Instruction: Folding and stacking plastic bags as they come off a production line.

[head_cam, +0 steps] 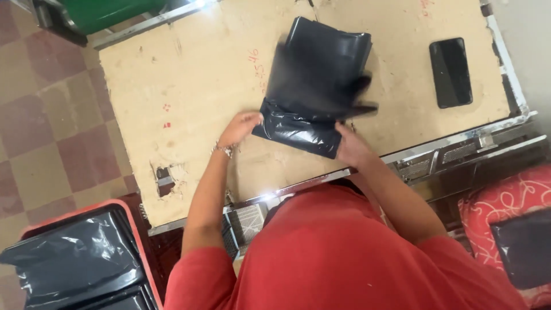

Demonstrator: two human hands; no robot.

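A worn, pale fibreboard table top (195,86) with a metal edge stands on a floor of red and cream tiles (46,126); the board is chipped through in one spot near its left front edge.

The left hand (241,127), a thin bracelet at its wrist, reaches forward with the elbow bent and the fingers curled shut on the left front corner of a glossy black plastic bag (318,80). The right hand (351,146) comes in from the other side, forearm angled up from the red-shirted body, its fingers closed on the right front corner of the same bag. Both hands pinch the folded front edge against the board.

The bag lies at the middle of the table, folded into a rough rectangle, shiny and creased along the front fold. Its upper layer is lifted and blurred, so its exact outline there cannot be told.

To the right of the bag, well apart, a flat black phone (451,72) lies face up on the board. Left of the bag and below the table's front corner stands a red bin lined with black plastic (74,258). Beyond the bag, past the far left edge of the table, part of a green container (109,11) shows. Right of the bag, beneath the table's edge, sits a red patterned cushion (505,201).
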